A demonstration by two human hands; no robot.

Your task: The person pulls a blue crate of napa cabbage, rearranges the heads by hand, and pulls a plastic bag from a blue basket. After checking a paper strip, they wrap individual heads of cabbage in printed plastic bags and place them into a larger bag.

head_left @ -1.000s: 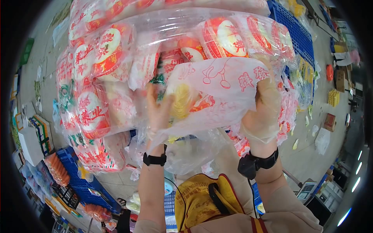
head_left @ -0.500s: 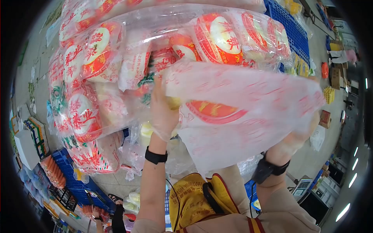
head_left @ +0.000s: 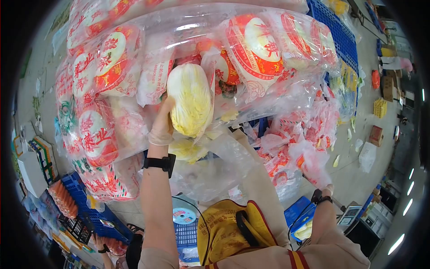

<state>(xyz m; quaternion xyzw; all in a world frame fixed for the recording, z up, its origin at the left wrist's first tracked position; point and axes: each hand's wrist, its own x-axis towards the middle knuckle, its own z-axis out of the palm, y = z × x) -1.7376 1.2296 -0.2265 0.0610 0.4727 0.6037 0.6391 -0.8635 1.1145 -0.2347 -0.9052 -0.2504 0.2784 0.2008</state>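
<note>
My left hand [head_left: 162, 119], in a thin clear glove, is closed around the side of a napa cabbage [head_left: 190, 101] with a white top and yellow-green leaves below. The cabbage is bare, lying against wrapped ones in a large clear plastic bag [head_left: 179, 27]. Far down on the right, my right hand [head_left: 328, 190] grips the end of a white and red printed wrapper [head_left: 312, 163], slightly blurred. That wrapper hangs beside a heap of crumpled wrappers [head_left: 277, 148]. Another yellow-leafed cabbage [head_left: 190, 150] shows just under the held one.
Several wrapped cabbages [head_left: 253, 45] fill the bag, with blue crates [head_left: 340, 40] behind it. A blue bin [head_left: 300, 215] stands low on the right. Bags of carrots [head_left: 62, 199] sit at left, and another person's hand [head_left: 98, 242] is at lower left.
The wrapper, spread wide before me earlier, has swung down to the right with my right hand. My left hand now holds the cabbage.
</note>
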